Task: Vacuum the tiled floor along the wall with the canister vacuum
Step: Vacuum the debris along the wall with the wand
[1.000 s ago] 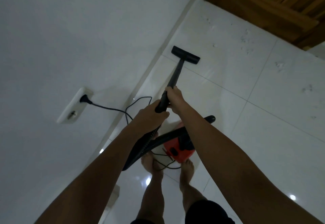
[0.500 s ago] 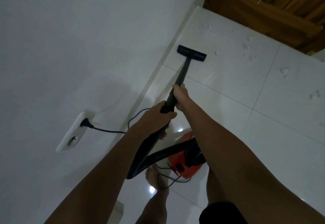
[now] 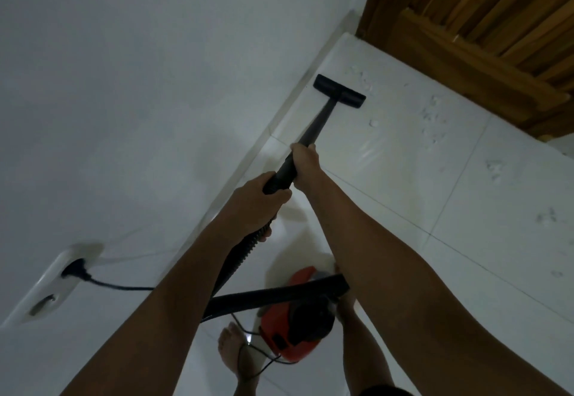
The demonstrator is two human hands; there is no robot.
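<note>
Both hands are wrapped tight on the black wand (image 3: 313,128) at mid frame: the right hand (image 3: 306,162) higher on the tube, the left hand (image 3: 257,200) lower, where the ribbed hose (image 3: 239,259) begins. The floor nozzle (image 3: 339,90) rests on the tiled floor (image 3: 403,184) in the upper middle, its left end just beside the skirting of the wall (image 3: 139,85), with pale debris (image 3: 433,116) scattered to its right. Room ahead is short: the wooden door (image 3: 481,38) closes the upper right, so a long push would likely knock it. The red canister (image 3: 295,327) sits between bare feet at the bottom, its cord (image 3: 124,287) running to the wall socket (image 3: 73,266) at lower left and looping near one foot (image 3: 230,346); stepping forward could snag it or tug the plug.
</note>
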